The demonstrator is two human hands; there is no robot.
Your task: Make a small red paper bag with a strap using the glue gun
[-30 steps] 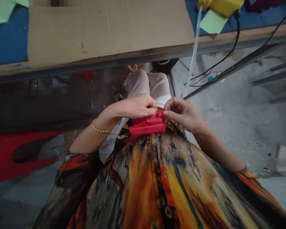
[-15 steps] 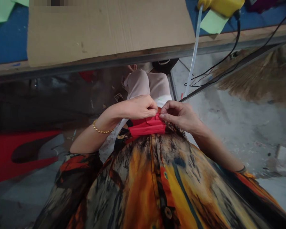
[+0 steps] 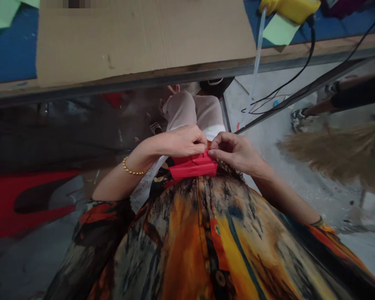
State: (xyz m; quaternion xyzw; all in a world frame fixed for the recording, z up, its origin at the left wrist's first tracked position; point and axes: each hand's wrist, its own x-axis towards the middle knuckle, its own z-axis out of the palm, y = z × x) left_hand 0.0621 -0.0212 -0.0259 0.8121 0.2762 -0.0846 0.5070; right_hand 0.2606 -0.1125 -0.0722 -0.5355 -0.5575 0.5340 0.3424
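Holds a red bundle [image 3: 193, 169] at the centre of the frame, over the front of a patterned shirt [image 3: 190, 233], with pale trousers [image 3: 181, 109] just above it in the frame. Clamps the upper edge of the bundle between thumb and curled fingers of the left hand [image 3: 187, 140], and pinches the same edge near its right end between thumb and forefinger of the right hand [image 3: 233, 152]. Keeps the two sets of fingertips very close; cannot tell whether touching or slightly apart. Shows several folded layers in the bundle; cannot tell whether paper or cloth. Wears a gold bracelet [image 3: 131, 171] on the left forearm. Shows a brown cardboard sheet [image 3: 146, 37] across the top of the frame, on a table with a blue top [image 3: 11, 56], with pale green paper [image 3: 0, 14] in the upper left. Has a yellow device [image 3: 295, 10] in the upper right, beside another green slip [image 3: 280, 30], with a clear tube [image 3: 255, 71] and a black cord [image 3: 311, 50] hanging past the table edge. Shows a red chair [image 3: 6, 187] at the left, and straw bristles [image 3: 340, 154] at the right, near another person's shoe [image 3: 297, 121] on the grey floor [image 3: 268, 146]
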